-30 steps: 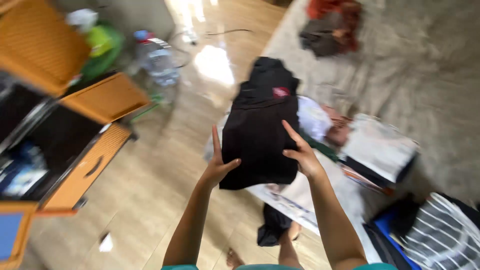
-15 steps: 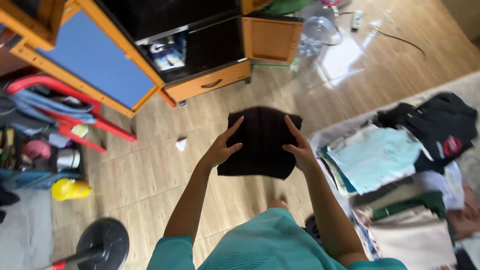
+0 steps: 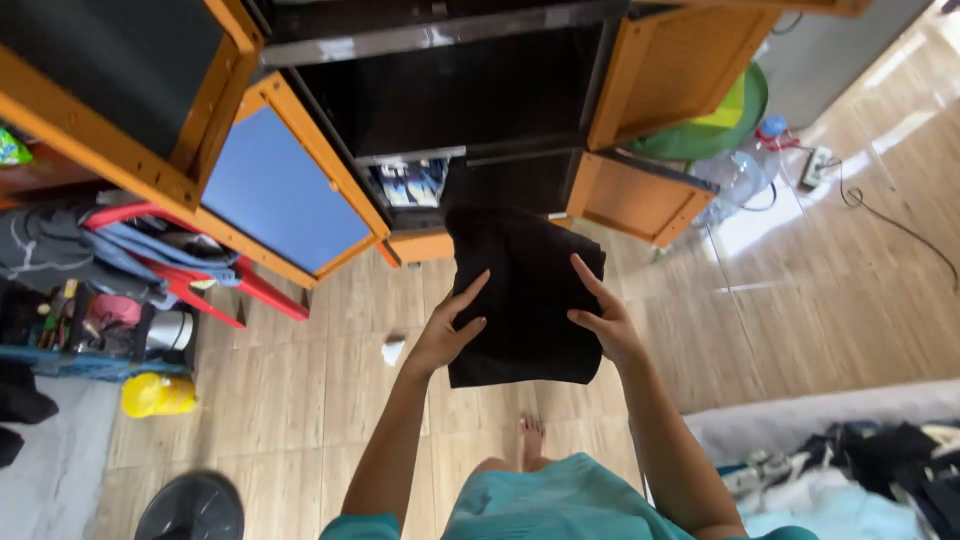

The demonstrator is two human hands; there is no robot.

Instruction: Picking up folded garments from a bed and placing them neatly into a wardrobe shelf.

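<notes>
Cloth: folded black cloth [image 3: 525, 295], held flat in the air before the open cabinet [image 3: 460, 110].
Left hand [image 3: 447, 332]: clamped on its left edge.
Right hand [image 3: 603, 322]: clamped on its right edge.

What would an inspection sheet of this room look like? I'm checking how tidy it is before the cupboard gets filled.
Surface: pale wood-plank floor, a white paper scrap on it.
Job's things: folded black cloth, held flat before the orange wooden cupboard, doors open.
Clutter: yellow plastic container, red frame draped with blue-grey clothes, clothes pile lower right.
Grippers: left hand and right hand grip the cloth's sides.
Cables: black cord and white power strip on floor.
Surroundings: clear plastic water bottle, green bowl-shaped item.
</notes>
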